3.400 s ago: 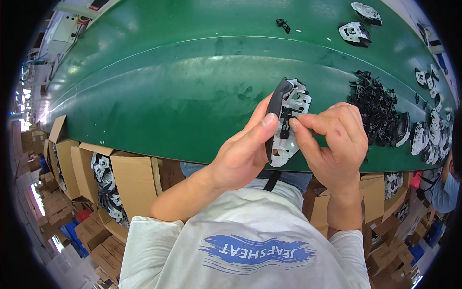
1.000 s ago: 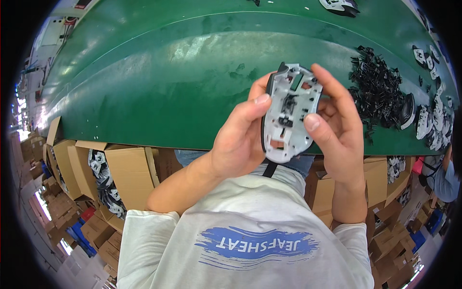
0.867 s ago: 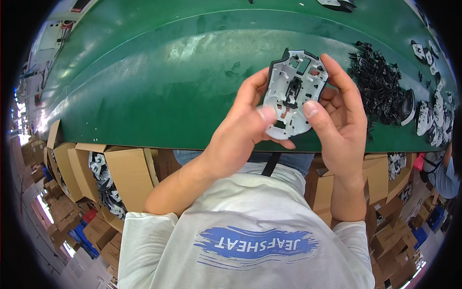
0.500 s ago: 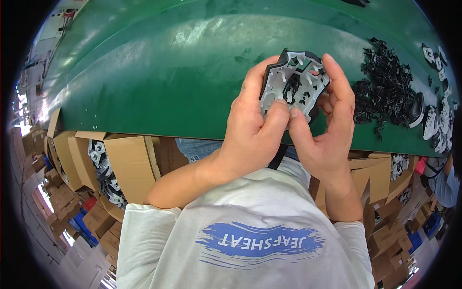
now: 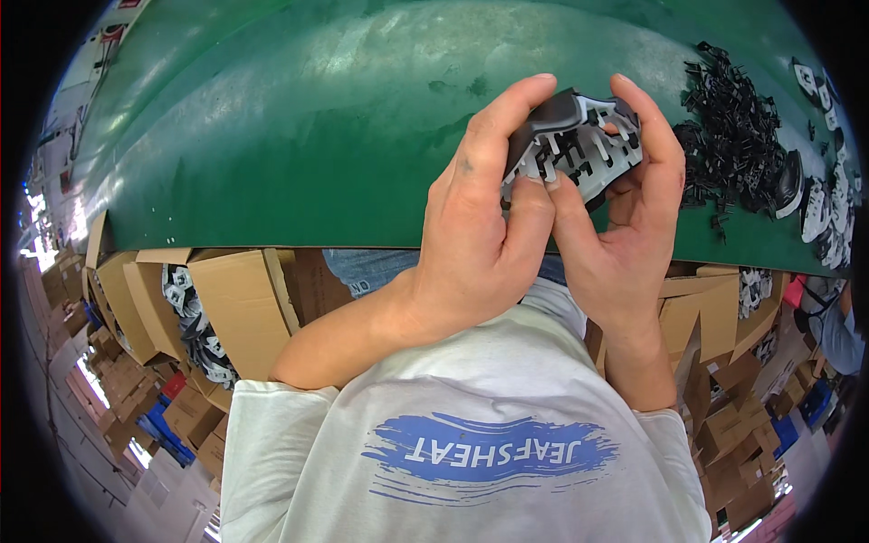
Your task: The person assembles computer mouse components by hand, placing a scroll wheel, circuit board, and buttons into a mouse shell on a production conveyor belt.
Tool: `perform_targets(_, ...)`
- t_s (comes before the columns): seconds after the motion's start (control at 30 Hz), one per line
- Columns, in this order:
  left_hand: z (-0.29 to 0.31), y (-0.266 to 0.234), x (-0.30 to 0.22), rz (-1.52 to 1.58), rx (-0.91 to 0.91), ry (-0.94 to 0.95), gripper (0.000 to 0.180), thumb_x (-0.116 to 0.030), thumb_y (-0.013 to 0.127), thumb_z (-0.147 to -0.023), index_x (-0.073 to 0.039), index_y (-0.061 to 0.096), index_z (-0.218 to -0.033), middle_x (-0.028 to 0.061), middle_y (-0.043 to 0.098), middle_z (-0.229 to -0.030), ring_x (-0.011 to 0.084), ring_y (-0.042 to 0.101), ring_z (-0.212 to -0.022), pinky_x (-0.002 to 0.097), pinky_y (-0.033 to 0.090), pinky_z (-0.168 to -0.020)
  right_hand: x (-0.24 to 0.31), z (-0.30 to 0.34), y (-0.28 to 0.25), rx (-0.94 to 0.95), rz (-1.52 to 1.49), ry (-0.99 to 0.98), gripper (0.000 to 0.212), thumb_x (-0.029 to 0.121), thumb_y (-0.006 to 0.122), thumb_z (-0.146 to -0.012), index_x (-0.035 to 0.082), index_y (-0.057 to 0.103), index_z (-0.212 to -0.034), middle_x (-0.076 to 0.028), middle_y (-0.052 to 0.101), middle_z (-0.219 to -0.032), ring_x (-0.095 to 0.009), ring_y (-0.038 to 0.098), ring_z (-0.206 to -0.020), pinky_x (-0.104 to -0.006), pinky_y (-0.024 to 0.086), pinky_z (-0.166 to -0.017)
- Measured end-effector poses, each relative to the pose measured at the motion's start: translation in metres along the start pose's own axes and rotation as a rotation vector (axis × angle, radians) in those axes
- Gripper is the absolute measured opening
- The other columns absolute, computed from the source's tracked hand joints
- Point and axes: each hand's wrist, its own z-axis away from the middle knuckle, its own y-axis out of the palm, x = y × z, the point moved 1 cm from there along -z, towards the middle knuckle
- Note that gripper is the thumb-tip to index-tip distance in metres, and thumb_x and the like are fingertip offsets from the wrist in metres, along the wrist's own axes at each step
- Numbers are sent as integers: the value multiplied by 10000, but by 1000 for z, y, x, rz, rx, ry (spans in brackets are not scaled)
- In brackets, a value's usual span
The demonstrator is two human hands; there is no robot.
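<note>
Between my two hands, above the green table, is a plastic housing shell (image 5: 554, 115), black outside and pale grey inside. Thin posts and small black parts show in its hollow, which faces me at a tilt. My left hand (image 5: 480, 199) is closed round the shell's left side, its thumb pressing on the near edge. Round the right side curl the fingers of my right hand (image 5: 625, 226); its thumb meets the near edge beside the other thumb. Fingers and thumbs cover part of the shell's sides and near rim.
On the green table (image 5: 299, 154), a heap of small black plastic parts (image 5: 733, 127) lies right of my hands. Grey and black shells (image 5: 815, 213) are spread along the far right. Open cartons (image 5: 240, 294) stand below the table edge at left and right, holding similar shells.
Both hands have tipped the shell, so its black far-left side shows more and its hollow appears narrower. They moved slightly right. My grip stays on both sides.
</note>
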Motion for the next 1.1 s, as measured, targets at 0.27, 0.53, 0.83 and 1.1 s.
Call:
perform_targets(0.27, -7, 3, 9, -94, -27, -14, 582, 79, 510, -947, 37, 456, -1525, 267, 632, -1348, 414, 695, -1163, 446, 565, -994, -14, -10, 5, -42, -23, -17, 681, -109, 707, -883, -31, 478, -1519, -142, 554, -1483, -217, 647, -1219, -326, 575, -989)
perform_targets(0.53, -1, -27, 2, 109, -149, -311, 554, 42, 503, -959, 11, 453, -1510, 164, 666, -1286, 266, 695, -1103, 408, 576, -969, 4, -20, 6, 292, -215, 132, 839, -36, 736, -919, 22, 352, -1662, -179, 465, -1599, -226, 652, -1252, -380, 550, -1066)
perform_targets(0.83, 80, -301, -57, 127, -768, -475, 411, -109, 552, -1030, -78, 558, -1439, 74, 733, -1239, 229, 753, -1066, 302, 585, -701, 15, -161, 36, 447, 431, -240, 523, 408, 689, -1005, 34, 681, -1370, -208, 772, -1179, -392, 752, -1011, -485, 590, -896)
perform_targets(1.1, 308, -484, -81, -276, -1394, -595, 435, -246, 584, -1072, -171, 497, -1491, 86, 701, -1168, 203, 713, -940, 404, 576, -717, -86, -279, 67, 382, 786, -347, 315, 315, 616, -1074, 53, 698, -1229, -208, 747, -1179, -399, 713, -1116, -465, 542, -948)
